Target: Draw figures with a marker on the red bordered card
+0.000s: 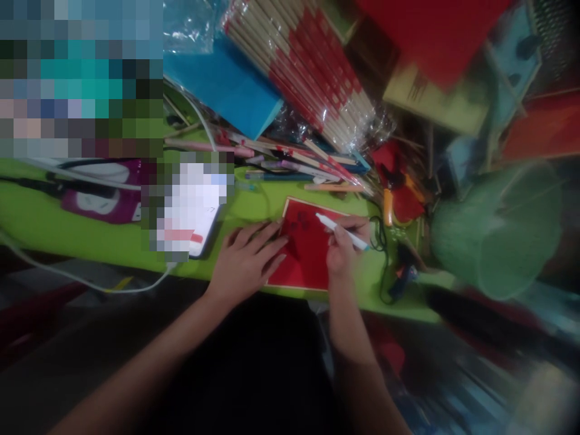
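Observation:
A red card [308,260] with a pale border lies on the green tabletop, with small dark marks near its upper left. My left hand [249,254] rests flat, fingers spread, its fingertips over the card's left edge. In my right hand [343,244] is a white marker pen [338,228], gripped between thumb and fingers above the card's right side. The pen slants, one end pointing up and left near the dark marks; whether it touches the card I cannot tell.
Left of the card a lit phone [194,208] is plugged into a white cable [136,287]. Pens and sticks lie behind, below wrapped bundles of wooden sticks [303,60]. Orange-handled scissors [388,205] and a green translucent bin [498,232] stand to the right.

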Demonstrator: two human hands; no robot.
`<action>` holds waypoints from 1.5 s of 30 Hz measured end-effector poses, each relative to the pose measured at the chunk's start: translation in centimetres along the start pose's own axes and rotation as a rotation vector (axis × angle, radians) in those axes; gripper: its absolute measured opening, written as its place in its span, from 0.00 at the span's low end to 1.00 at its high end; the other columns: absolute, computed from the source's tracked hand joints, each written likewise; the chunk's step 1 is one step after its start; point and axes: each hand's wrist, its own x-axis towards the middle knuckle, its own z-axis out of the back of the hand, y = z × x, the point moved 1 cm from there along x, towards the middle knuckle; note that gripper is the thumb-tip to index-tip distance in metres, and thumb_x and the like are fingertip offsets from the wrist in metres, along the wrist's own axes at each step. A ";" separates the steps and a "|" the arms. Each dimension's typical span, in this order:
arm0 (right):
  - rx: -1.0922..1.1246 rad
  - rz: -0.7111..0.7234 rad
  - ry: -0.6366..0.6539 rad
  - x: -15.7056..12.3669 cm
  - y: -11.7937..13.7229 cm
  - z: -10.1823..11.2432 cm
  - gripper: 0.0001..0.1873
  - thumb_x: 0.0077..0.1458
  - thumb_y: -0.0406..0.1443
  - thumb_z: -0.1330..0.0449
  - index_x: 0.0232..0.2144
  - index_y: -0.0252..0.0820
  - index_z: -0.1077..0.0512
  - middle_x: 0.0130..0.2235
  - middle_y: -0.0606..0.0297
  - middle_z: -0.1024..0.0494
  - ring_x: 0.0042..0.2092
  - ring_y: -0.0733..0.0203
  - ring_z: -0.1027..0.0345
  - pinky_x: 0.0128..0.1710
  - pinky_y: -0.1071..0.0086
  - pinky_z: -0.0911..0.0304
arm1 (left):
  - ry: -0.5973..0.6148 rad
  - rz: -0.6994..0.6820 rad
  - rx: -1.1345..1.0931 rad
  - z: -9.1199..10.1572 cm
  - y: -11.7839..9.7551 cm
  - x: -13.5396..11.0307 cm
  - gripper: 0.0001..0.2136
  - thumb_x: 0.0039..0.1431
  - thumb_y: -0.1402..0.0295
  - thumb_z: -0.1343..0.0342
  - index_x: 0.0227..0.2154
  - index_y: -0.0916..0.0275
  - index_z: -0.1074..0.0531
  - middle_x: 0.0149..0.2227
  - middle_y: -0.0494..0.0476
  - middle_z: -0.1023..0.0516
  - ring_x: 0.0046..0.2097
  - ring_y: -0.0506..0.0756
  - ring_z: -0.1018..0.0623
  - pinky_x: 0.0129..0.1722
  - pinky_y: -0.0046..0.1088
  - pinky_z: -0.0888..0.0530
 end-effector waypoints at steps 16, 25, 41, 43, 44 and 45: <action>-0.103 0.065 0.068 -0.3 1.0 0.7 0.13 0.70 0.45 0.41 0.50 0.47 0.25 0.42 0.65 0.18 0.31 0.66 0.29 0.36 0.68 0.27 | 0.031 0.240 -0.100 -0.5 0.2 -0.1 0.13 0.72 0.64 0.46 0.54 0.58 0.24 0.64 0.60 0.21 0.63 0.65 0.22 0.57 0.47 0.27; -0.696 0.238 0.253 -1.1 1.5 7.7 0.14 0.71 0.42 0.42 0.52 0.46 0.22 0.51 0.56 0.14 0.53 0.53 0.19 0.58 0.54 0.26 | 0.063 0.283 -0.106 -0.5 -0.1 0.2 0.14 0.72 0.63 0.47 0.55 0.57 0.24 0.65 0.60 0.22 0.64 0.67 0.23 0.60 0.51 0.29; -0.969 0.366 0.409 -1.8 -1.3 9.0 0.18 0.71 0.37 0.45 0.58 0.45 0.25 0.58 0.53 0.17 0.61 0.49 0.25 0.66 0.47 0.31 | 0.089 0.333 -0.083 -0.7 -0.4 0.5 0.15 0.73 0.62 0.49 0.55 0.57 0.23 0.64 0.62 0.21 0.63 0.66 0.22 0.60 0.51 0.28; -0.966 0.365 0.410 -1.7 -1.5 8.9 0.18 0.70 0.37 0.45 0.58 0.45 0.25 0.57 0.52 0.17 0.60 0.48 0.25 0.65 0.46 0.31 | 0.094 0.336 -0.080 -0.6 -0.5 0.5 0.16 0.73 0.62 0.50 0.56 0.58 0.23 0.64 0.62 0.21 0.64 0.65 0.23 0.60 0.50 0.28; -0.961 0.366 0.410 -1.7 -1.6 8.9 0.18 0.70 0.37 0.45 0.58 0.45 0.24 0.57 0.52 0.17 0.60 0.48 0.25 0.65 0.46 0.31 | 0.097 0.337 -0.079 -0.6 -0.5 0.6 0.16 0.73 0.62 0.50 0.56 0.58 0.23 0.64 0.62 0.21 0.64 0.65 0.23 0.60 0.50 0.28; -0.956 0.370 0.409 -1.7 -1.7 8.9 0.18 0.70 0.38 0.45 0.58 0.45 0.24 0.56 0.51 0.17 0.59 0.48 0.25 0.64 0.46 0.31 | 0.099 0.338 -0.078 -0.6 -0.5 0.6 0.16 0.73 0.62 0.51 0.56 0.58 0.23 0.64 0.61 0.21 0.63 0.65 0.23 0.61 0.50 0.28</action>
